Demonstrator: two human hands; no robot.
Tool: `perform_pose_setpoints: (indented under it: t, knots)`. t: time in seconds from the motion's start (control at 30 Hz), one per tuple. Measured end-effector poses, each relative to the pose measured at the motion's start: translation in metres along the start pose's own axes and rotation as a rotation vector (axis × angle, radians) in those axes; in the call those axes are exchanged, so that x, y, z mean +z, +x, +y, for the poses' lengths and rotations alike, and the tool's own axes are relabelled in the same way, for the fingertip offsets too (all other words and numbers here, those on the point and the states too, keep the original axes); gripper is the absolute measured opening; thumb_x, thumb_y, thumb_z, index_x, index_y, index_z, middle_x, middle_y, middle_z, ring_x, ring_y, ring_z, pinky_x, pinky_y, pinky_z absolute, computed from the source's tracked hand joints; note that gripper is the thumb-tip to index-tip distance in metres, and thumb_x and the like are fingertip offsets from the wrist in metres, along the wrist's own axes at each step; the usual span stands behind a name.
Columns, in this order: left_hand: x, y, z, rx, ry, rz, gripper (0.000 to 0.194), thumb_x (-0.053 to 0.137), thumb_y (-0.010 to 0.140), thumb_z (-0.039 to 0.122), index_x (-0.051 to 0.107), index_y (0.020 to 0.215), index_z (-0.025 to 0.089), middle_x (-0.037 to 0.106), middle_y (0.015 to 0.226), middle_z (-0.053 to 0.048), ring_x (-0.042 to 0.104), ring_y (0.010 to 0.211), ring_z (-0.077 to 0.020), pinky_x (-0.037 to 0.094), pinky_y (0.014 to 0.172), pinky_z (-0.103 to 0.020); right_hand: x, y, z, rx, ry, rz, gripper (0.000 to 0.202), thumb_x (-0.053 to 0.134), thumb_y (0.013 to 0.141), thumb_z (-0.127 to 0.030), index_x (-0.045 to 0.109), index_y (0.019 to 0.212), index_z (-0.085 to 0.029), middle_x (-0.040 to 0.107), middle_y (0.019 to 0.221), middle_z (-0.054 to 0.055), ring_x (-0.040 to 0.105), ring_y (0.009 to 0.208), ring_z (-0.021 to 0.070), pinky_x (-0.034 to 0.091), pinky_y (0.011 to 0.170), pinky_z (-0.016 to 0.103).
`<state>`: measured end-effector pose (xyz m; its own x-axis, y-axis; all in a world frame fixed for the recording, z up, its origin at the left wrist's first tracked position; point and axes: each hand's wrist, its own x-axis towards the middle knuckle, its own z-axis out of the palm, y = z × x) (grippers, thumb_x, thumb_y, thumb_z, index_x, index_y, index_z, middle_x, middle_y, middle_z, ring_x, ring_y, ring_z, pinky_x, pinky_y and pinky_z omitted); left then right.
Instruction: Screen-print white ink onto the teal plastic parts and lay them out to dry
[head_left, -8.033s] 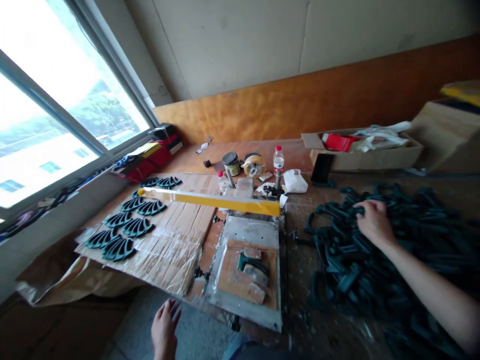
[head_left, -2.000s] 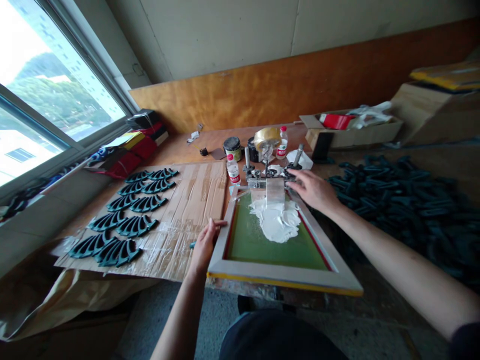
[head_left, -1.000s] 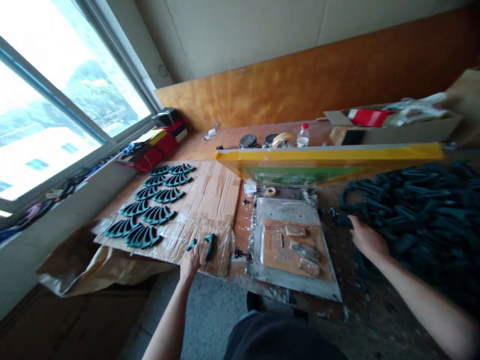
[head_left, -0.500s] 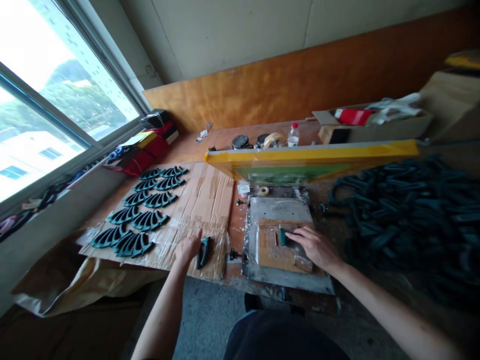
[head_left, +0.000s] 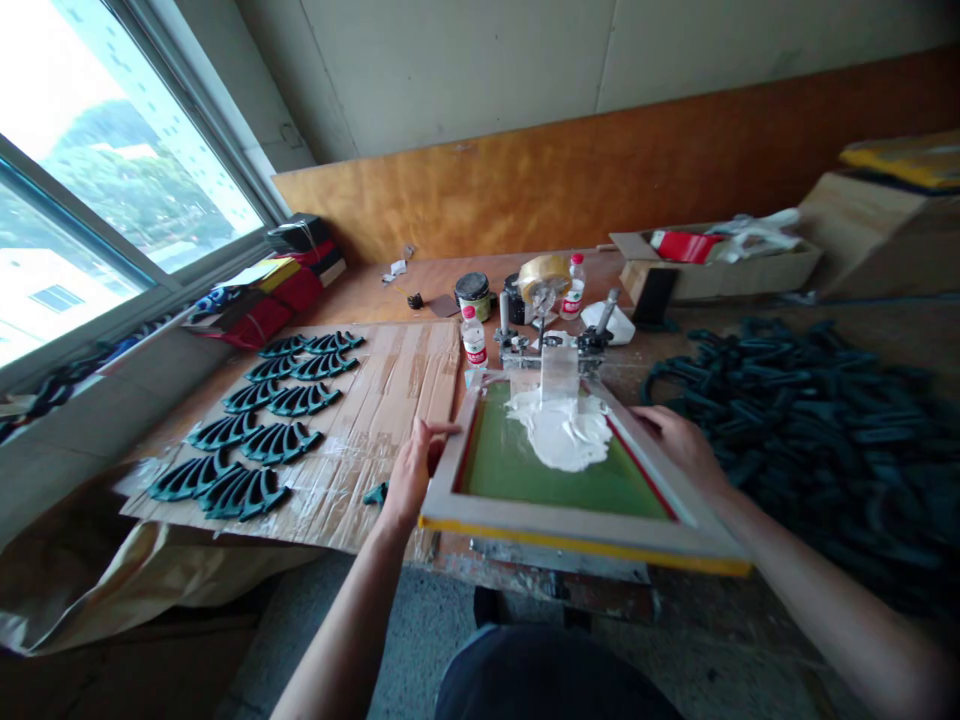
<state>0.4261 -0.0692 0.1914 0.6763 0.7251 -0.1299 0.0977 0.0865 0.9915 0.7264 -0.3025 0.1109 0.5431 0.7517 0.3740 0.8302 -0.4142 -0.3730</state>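
A screen printing frame (head_left: 570,520) lies lowered over the work board, its green mesh (head_left: 517,480) facing up. White ink (head_left: 570,440) is heaped on the mesh, and a pale scraper (head_left: 559,372) stands in it at the far side. My left hand (head_left: 412,465) holds the frame's left side, with a finger stretched along the rim. Gripping the right side is my right hand (head_left: 679,445), its fingertips partly hidden by the frame. Just left of my left hand, a dark green curved handle (head_left: 376,493) shows in part on the cardboard sheet (head_left: 397,375). The frame covers the board beneath.
Rows of fanned dark green handles (head_left: 244,490) lie on the cardboard. A big heap of the same handles (head_left: 787,440) fills the right. Behind the frame stand a plastic bottle (head_left: 474,340), an ink jar (head_left: 473,295), a tape roll (head_left: 544,278) and an open carton (head_left: 742,270).
The screen frame has swung down from its raised position over the board. My left hand left the cardboard and my right hand left the small green piece; both now hold the frame's sides.
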Motion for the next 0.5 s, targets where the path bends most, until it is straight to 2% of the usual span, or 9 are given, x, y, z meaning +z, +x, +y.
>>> perform_pose_setpoints:
  t: [0.07,0.13,0.17,0.23,0.33,0.4,0.5]
  knots:
    - [-0.006,-0.011,-0.044,-0.105,0.083,-0.02,0.07,0.045,0.083,0.07,0.064,0.118,0.013,0.056,0.06,0.001,0.047,0.05,-0.0104,0.033,0.046,-0.021,-0.008,0.023,-0.007,-0.014,0.048,0.041,0.036,0.047,0.093,-0.033,0.059,0.123,-0.017,0.061,0.113,0.012,0.062,0.092,0.0233,0.053,0.081,0.036]
    - [-0.007,-0.014,-0.085,-0.12,0.178,-0.011,0.072,0.055,0.08,0.065,0.055,0.132,0.015,0.057,0.063,0.002,0.048,0.053,-0.0111,0.035,0.049,-0.021,-0.005,0.043,-0.028,-0.103,0.045,0.038,0.047,0.06,0.086,-0.035,0.053,0.129,-0.018,0.055,0.122,0.013,0.059,0.102,0.0255,0.051,0.086,0.038]
    - [-0.006,-0.013,-0.102,-0.113,0.231,-0.003,0.073,0.057,0.08,0.062,0.05,0.137,0.017,0.057,0.064,0.002,0.049,0.055,-0.0117,0.037,0.051,-0.021,0.0,0.051,-0.041,-0.162,0.008,0.005,0.05,0.065,0.082,-0.033,0.053,0.128,-0.017,0.054,0.123,0.013,0.057,0.106,0.0269,0.05,0.089,0.039]
    - [-0.004,-0.009,-0.126,-0.094,0.344,0.015,0.071,0.054,0.083,0.057,0.044,0.142,0.019,0.056,0.064,0.003,0.05,0.057,-0.0127,0.038,0.053,-0.022,0.013,0.057,-0.065,-0.244,-0.103,-0.116,0.039,0.069,0.078,-0.025,0.057,0.114,-0.017,0.059,0.112,0.012,0.055,0.106,0.0271,0.049,0.088,0.037]
    - [-0.004,-0.003,-0.138,-0.069,0.448,0.014,0.061,0.049,0.087,0.052,0.048,0.139,0.02,0.056,0.065,0.003,0.052,0.06,-0.0138,0.04,0.056,-0.023,0.031,0.044,-0.085,-0.266,-0.184,-0.275,0.013,0.061,0.08,-0.012,0.059,0.091,-0.018,0.064,0.092,0.008,0.058,0.091,0.0218,0.047,0.079,0.03]
    - [-0.004,-0.003,-0.138,-0.073,0.463,0.004,0.059,0.048,0.088,0.051,0.05,0.137,0.02,0.058,0.066,0.002,0.054,0.061,-0.0145,0.042,0.056,-0.023,0.034,0.021,-0.086,-0.321,-0.174,-0.309,0.015,0.051,0.081,-0.005,0.059,0.084,-0.018,0.064,0.086,0.007,0.057,0.085,0.0199,0.046,0.076,0.029]
    - [-0.005,-0.005,-0.133,-0.112,0.473,0.014,0.059,0.048,0.087,0.052,0.051,0.137,0.021,0.06,0.068,0.001,0.055,0.061,-0.0148,0.044,0.055,-0.023,0.023,-0.011,-0.079,-0.507,-0.104,-0.358,0.026,0.041,0.08,0.0,0.06,0.084,-0.017,0.063,0.085,0.007,0.055,0.085,0.0196,0.044,0.074,0.029]
